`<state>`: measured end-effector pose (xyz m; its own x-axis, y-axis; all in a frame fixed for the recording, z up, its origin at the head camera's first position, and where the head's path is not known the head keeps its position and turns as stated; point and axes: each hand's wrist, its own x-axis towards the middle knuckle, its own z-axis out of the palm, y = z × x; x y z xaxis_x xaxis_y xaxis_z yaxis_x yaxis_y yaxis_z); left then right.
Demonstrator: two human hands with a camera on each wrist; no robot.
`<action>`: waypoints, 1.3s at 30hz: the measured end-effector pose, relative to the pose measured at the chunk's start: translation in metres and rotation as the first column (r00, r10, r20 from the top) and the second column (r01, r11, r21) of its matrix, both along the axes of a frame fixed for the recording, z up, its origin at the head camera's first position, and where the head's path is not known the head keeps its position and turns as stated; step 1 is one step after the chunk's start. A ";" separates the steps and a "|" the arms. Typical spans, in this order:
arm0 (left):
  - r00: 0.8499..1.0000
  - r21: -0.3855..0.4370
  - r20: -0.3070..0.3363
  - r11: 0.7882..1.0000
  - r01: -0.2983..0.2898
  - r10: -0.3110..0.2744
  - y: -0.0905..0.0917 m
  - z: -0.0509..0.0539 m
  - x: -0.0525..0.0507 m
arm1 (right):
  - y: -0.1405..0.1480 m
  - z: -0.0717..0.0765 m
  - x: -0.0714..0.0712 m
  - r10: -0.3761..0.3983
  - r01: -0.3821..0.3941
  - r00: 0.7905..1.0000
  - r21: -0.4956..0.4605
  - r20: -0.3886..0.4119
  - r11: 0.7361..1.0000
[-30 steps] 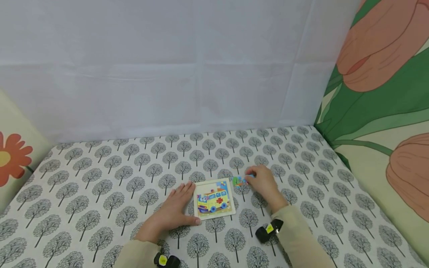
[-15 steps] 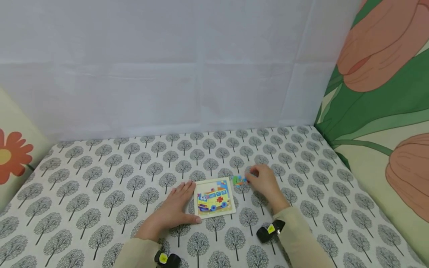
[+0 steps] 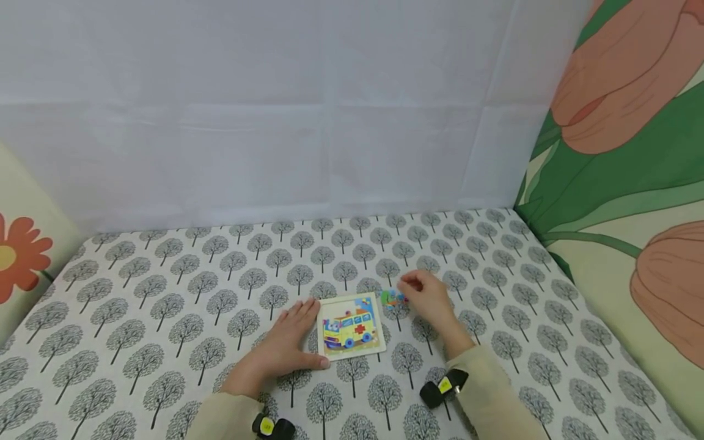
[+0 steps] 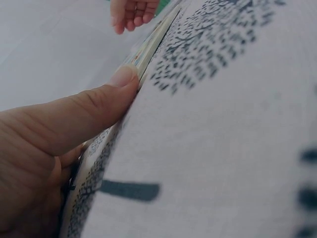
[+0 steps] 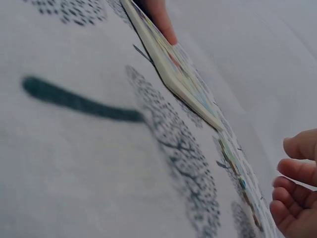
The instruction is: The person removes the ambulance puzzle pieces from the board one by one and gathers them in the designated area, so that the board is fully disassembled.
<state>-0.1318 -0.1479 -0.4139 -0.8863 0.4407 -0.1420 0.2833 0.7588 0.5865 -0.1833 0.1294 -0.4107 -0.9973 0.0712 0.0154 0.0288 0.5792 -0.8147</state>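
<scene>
A square picture puzzle [image 3: 381, 327] of a yellow ambulance lies in a pale frame on the table. My left hand [image 3: 291, 339] rests at its left side, fingers straight along that edge and thumb at the near left corner. In the left wrist view the thumb [image 4: 99, 106] touches the frame's edge. Loose green, blue and red puzzle pieces [image 3: 389, 297] lie flat just right of the frame. Over them hovers my right hand [image 3: 431, 299]. The right wrist view shows its fingers [image 5: 297, 171] loosely bent, holding nothing, apart from the flat pieces [image 5: 242, 182].
A white cloth with a grey tree print [image 3: 209, 354] covers the table. A white sheet [image 3: 264, 122] hangs behind it. Flower-patterned panels stand at the left [image 3: 22, 263] and right [image 3: 621, 201]. Black wrist cameras [image 3: 444, 388] are strapped below both hands.
My right fingertips were at the blue end of the loose pieces. Now they are apart from them, slightly further left and above. The left hand and puzzle stay in place.
</scene>
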 end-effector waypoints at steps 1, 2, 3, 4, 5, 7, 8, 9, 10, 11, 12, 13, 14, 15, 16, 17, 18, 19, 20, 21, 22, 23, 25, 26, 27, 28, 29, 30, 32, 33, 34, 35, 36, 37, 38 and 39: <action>1.000 0.000 0.000 1.000 0.001 -0.001 0.000 0.000 0.000 | -0.002 0.000 0.001 0.006 -0.006 1.000 -0.010 0.002 1.000; 1.000 0.002 -0.001 1.000 0.000 0.000 0.000 0.000 0.000 | -0.003 -0.001 0.001 0.018 -0.018 1.000 -0.028 0.006 0.999; 1.000 0.003 -0.002 1.000 0.001 -0.001 0.000 0.001 0.000 | -0.005 -0.002 0.002 0.036 -0.036 0.999 -0.049 0.000 0.998; 1.000 0.006 -0.003 1.000 0.001 -0.001 0.000 0.001 0.000 | -0.006 -0.002 0.003 0.056 -0.056 0.998 -0.068 -0.006 0.996; 1.000 0.008 -0.003 1.000 0.001 -0.001 0.000 0.001 0.001 | -0.007 -0.002 0.003 0.079 -0.080 0.997 -0.090 -0.013 0.993; 1.000 0.014 -0.002 1.000 0.001 -0.001 0.000 0.001 0.001 | -0.009 -0.004 0.004 0.135 -0.138 0.990 -0.126 -0.033 0.982; 1.000 0.016 -0.003 1.000 0.000 0.000 0.000 0.002 0.001 | -0.010 -0.004 0.004 0.165 -0.170 0.985 -0.139 -0.045 0.976; 1.000 0.016 -0.003 1.000 -0.001 0.001 0.000 0.002 0.001 | -0.010 -0.005 0.004 0.195 -0.202 0.979 -0.142 -0.062 0.969; 1.000 0.017 -0.004 1.000 -0.001 0.002 0.000 0.002 0.001 | -0.011 -0.005 0.004 0.221 -0.230 0.972 -0.141 -0.074 0.963; 1.000 0.016 -0.005 1.000 -0.003 0.003 0.000 0.001 0.001 | -0.011 -0.005 0.004 0.247 -0.257 0.965 -0.137 -0.088 0.957; 1.000 0.015 -0.005 1.000 -0.004 0.005 0.000 0.001 0.002 | -0.012 -0.005 0.004 0.270 -0.281 0.958 -0.126 -0.100 0.951; 1.000 0.014 -0.007 1.000 -0.006 0.006 0.000 0.001 0.002 | -0.012 -0.005 0.004 0.291 -0.303 0.950 -0.114 -0.110 0.946; 1.000 0.013 -0.008 1.000 -0.007 0.007 0.000 0.001 0.002 | -0.013 -0.005 0.004 0.310 -0.323 0.943 -0.105 -0.119 0.941; 1.000 0.012 -0.008 1.000 -0.008 0.008 0.000 0.001 0.002 | -0.013 -0.005 0.004 0.326 -0.338 0.937 -0.093 -0.126 0.936; 1.000 0.012 -0.008 1.000 -0.009 0.009 0.000 0.000 0.002 | -0.014 -0.004 0.004 0.338 -0.351 0.932 -0.085 -0.132 0.933; 1.000 0.012 -0.007 1.000 -0.010 0.010 0.000 0.000 0.002 | -0.015 -0.004 0.004 0.349 -0.360 0.927 -0.073 -0.137 0.930; 1.000 0.013 -0.007 1.000 -0.011 0.011 0.000 0.000 0.002 | -0.015 -0.005 0.004 0.357 -0.368 0.924 -0.066 -0.137 0.927; 1.000 0.014 -0.008 1.000 -0.011 0.011 0.000 0.000 0.002 | -0.016 -0.005 0.004 0.364 -0.375 0.921 -0.063 -0.138 0.925; 1.000 0.014 -0.008 1.000 -0.011 0.011 0.000 0.001 0.002 | -0.017 -0.006 0.003 0.365 -0.376 0.921 -0.065 -0.133 0.924; 1.000 0.013 -0.010 1.000 -0.010 0.010 0.001 0.001 0.002 | -0.018 -0.006 0.003 0.367 -0.376 0.922 -0.064 -0.127 0.924; 1.000 0.013 -0.012 1.000 -0.010 0.010 0.001 0.001 0.002 | -0.019 -0.006 0.003 0.368 -0.378 0.921 -0.063 -0.126 0.924; 1.000 0.012 -0.014 1.000 -0.009 0.009 0.001 0.001 0.002 | -0.020 -0.006 0.003 0.369 -0.377 0.922 -0.060 -0.119 0.924; 1.000 0.010 -0.016 1.000 -0.008 0.008 0.001 0.001 0.001 | -0.023 -0.006 0.003 0.371 -0.378 0.922 -0.045 -0.111 0.925; 1.000 0.008 -0.016 1.000 -0.008 0.008 0.001 0.001 0.001 | -0.024 -0.005 0.003 0.371 -0.376 0.923 -0.026 -0.104 0.926; 1.000 0.009 -0.015 1.000 -0.008 0.008 0.001 0.001 0.001 | -0.025 -0.005 0.003 0.374 -0.376 0.922 -0.004 -0.100 0.927; 1.000 0.010 -0.013 1.000 -0.008 0.008 0.001 0.000 0.001 | -0.027 -0.005 0.003 0.380 -0.380 0.920 0.022 -0.098 0.925; 1.000 0.011 -0.010 1.000 -0.010 0.010 0.000 0.000 0.001 | -0.028 -0.005 0.003 0.385 -0.383 0.919 0.040 -0.088 0.923; 1.000 0.011 -0.008 1.000 -0.011 0.011 0.000 0.000 0.001 | -0.030 -0.004 0.003 0.387 -0.385 0.919 0.050 -0.075 0.922; 1.000 0.013 -0.004 1.000 -0.012 0.012 0.000 0.000 0.001 | -0.033 -0.002 0.004 0.396 -0.392 0.917 0.071 -0.052 0.917; 1.000 0.013 -0.004 1.000 -0.012 0.012 0.000 0.000 0.001 | -0.034 -0.001 0.004 0.402 -0.399 0.915 0.074 -0.043 0.914; 1.000 0.013 -0.004 1.000 -0.011 0.011 0.000 0.000 0.001 | -0.035 -0.001 0.005 0.411 -0.407 0.911 0.076 -0.036 0.910; 1.000 0.013 -0.004 1.000 -0.011 0.011 0.000 0.000 0.001 | -0.036 0.000 0.005 0.417 -0.414 0.909 0.073 -0.028 0.907; 1.000 0.012 -0.005 1.000 -0.009 0.009 0.000 0.000 0.001 | -0.037 0.000 0.005 0.425 -0.423 0.905 0.076 -0.025 0.903; 1.000 0.012 -0.006 1.000 -0.008 0.008 0.000 0.000 0.001 | -0.038 0.000 0.005 0.437 -0.433 0.899 0.096 -0.028 0.896; 1.000 0.013 -0.006 1.000 -0.007 0.007 0.000 0.000 0.001 | -0.038 -0.001 0.004 0.452 -0.446 0.892 0.113 -0.032 0.888; 1.000 0.013 -0.006 1.000 -0.007 0.008 0.000 0.000 0.001 | -0.038 -0.001 0.004 0.466 -0.457 0.884 0.135 -0.038 0.879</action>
